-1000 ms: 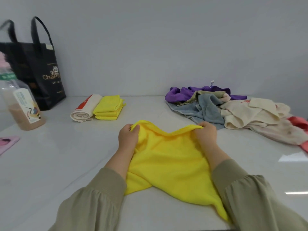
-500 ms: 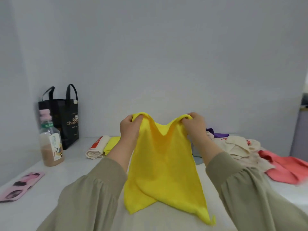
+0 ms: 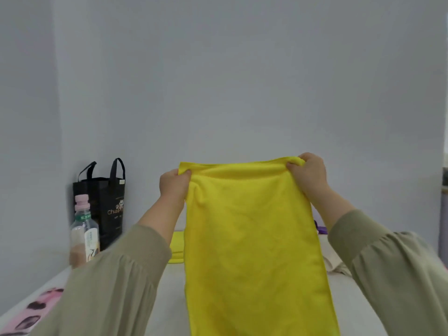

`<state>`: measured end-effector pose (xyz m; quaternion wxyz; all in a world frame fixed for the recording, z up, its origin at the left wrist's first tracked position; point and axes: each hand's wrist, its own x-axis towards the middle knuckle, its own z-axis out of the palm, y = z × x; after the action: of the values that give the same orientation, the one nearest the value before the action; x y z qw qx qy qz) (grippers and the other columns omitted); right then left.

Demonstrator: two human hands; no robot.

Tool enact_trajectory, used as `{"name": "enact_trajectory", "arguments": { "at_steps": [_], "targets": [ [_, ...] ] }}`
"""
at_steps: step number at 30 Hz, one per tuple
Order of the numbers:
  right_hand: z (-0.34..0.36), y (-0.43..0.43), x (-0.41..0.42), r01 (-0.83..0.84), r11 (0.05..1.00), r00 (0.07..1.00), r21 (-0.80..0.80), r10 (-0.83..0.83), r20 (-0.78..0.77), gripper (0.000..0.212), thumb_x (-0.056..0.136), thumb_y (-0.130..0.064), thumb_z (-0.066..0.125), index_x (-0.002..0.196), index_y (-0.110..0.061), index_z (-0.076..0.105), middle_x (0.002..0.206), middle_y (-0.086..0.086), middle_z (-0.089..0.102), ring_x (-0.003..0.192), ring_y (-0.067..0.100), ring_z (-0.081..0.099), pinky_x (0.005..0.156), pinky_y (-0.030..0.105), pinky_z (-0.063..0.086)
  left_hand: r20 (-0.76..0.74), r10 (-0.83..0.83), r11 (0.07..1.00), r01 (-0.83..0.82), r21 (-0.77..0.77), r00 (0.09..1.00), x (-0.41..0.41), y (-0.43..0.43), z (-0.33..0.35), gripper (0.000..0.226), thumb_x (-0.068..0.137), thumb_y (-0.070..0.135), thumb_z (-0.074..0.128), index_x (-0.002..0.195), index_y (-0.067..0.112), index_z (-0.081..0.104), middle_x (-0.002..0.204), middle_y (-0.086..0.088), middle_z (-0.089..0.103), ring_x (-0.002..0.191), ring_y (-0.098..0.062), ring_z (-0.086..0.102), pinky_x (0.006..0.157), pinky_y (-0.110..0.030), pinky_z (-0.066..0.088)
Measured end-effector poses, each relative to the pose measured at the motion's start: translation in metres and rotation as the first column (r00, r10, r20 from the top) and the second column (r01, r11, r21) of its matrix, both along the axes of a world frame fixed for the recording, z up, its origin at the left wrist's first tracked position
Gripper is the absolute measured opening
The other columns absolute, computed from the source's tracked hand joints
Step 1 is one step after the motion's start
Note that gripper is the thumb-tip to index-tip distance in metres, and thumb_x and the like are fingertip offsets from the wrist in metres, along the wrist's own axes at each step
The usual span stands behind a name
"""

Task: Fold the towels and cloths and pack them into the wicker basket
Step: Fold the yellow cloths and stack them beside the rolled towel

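Above the white table, a yellow microfibre cloth hung flat, its top edge stretched between two raised, olive-sleeved arms. The left hand pinched its upper left corner. The right hand, slightly higher, gripped the upper right corner with curled fingers. A black tote bag stood behind.

The yellow cloth runs off the bottom edge, hiding most of the cloth pile behind; the bottle is blurred.
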<state>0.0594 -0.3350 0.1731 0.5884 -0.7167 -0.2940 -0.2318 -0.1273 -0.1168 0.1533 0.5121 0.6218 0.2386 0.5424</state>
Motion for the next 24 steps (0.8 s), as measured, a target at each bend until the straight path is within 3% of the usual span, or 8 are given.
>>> {"name": "enact_trajectory", "arguments": {
  "at_steps": [2,5,8,10,13,16,20,24],
  "targets": [
    [-0.010,0.014,0.025,0.022,0.977,1.000,-0.210,-0.018,0.019,0.018,0.085,-0.001,0.058,0.101,0.001,0.064,0.105,0.018,0.062,0.101,0.032,0.056,0.073,0.027,0.035,-0.235,0.050,0.991,-0.020,0.131,0.971,0.010,0.022,-0.004,0.024,0.084,0.009,0.063,0.062,0.019,0.060,0.070,-0.004,0.060,0.072,-0.023,0.059,0.068,-0.031,0.049],
    [-0.033,0.035,0.056,0.072,0.882,0.997,-0.465,-0.049,0.062,0.014,0.080,0.005,0.053,0.086,0.006,0.065,0.087,0.019,0.061,0.087,0.033,0.056,0.061,0.030,0.036,-0.566,0.197,0.948,-0.010,0.317,0.801,0.029,0.050,-0.016,0.019,0.077,0.009,0.064,0.059,0.015,0.060,0.064,-0.006,0.056,0.068,-0.025,0.055,0.059,-0.028,0.040],
    [-0.059,0.061,0.087,0.202,0.755,0.979,-0.624,-0.135,0.155,0.010,0.077,-0.001,0.058,0.080,0.007,0.063,0.086,0.024,0.056,0.090,0.037,0.057,0.060,0.035,0.039,-0.719,0.284,0.932,-0.006,0.363,0.634,0.054,0.073,-0.036,0.012,0.076,0.010,0.061,0.066,0.013,0.065,0.070,-0.011,0.060,0.075,-0.029,0.061,0.060,-0.029,0.046],
    [-0.078,0.077,0.105,0.316,0.662,0.949,-0.680,-0.202,0.244,0.013,0.081,-0.009,0.059,0.068,-0.006,0.057,0.076,0.007,0.047,0.080,0.028,0.052,0.059,0.030,0.035,-0.755,0.263,0.947,-0.011,0.320,0.600,0.075,0.086,-0.052,0.012,0.078,0.008,0.056,0.073,0.007,0.067,0.082,-0.014,0.066,0.081,-0.029,0.066,0.065,-0.033,0.052],
    [-0.103,0.102,0.127,0.367,0.643,0.930,-0.672,-0.274,0.246,0.030,0.083,-0.009,0.055,0.057,-0.014,0.040,0.058,0.000,0.039,0.059,0.022,0.043,0.050,0.025,0.024,-0.697,0.047,0.998,0.001,0.068,0.716,0.105,0.103,-0.082,0.025,0.081,0.000,0.051,0.060,0.008,0.061,0.072,-0.016,0.071,0.057,-0.023,0.065,0.058,-0.028,0.053],
    [-0.110,0.125,0.145,0.318,0.758,0.948,-0.570,-0.244,0.204,0.020,0.089,-0.011,0.051,0.078,-0.009,0.067,0.079,0.010,0.063,0.079,0.030,0.056,0.064,0.032,0.042,-0.489,-0.076,0.995,0.032,-0.098,0.869,0.131,0.126,-0.102,0.026,0.086,0.001,0.050,0.070,0.014,0.064,0.091,-0.016,0.073,0.075,-0.029,0.068,0.072,-0.037,0.054],
    [-0.120,0.134,0.158,0.300,0.827,0.952,-0.476,-0.226,0.209,0.025,0.092,-0.009,0.050,0.102,-0.009,0.073,0.106,0.017,0.061,0.103,0.034,0.051,0.081,0.039,0.044,-0.318,-0.165,0.970,0.095,-0.224,0.933,0.143,0.127,-0.120,0.020,0.092,0.013,0.050,0.100,0.010,0.067,0.097,-0.007,0.069,0.089,-0.023,0.066,0.072,-0.032,0.049],
    [-0.173,0.122,0.148,0.196,0.847,0.980,-0.494,-0.160,0.115,0.024,0.085,-0.002,0.053,0.090,-0.008,0.075,0.097,0.018,0.065,0.094,0.031,0.052,0.078,0.033,0.042,-0.199,-0.209,0.898,0.107,-0.428,0.958,0.133,0.108,-0.167,0.016,0.091,0.018,0.052,0.088,0.012,0.066,0.085,-0.005,0.066,0.079,-0.020,0.066,0.071,-0.030,0.048]
  ]
}}
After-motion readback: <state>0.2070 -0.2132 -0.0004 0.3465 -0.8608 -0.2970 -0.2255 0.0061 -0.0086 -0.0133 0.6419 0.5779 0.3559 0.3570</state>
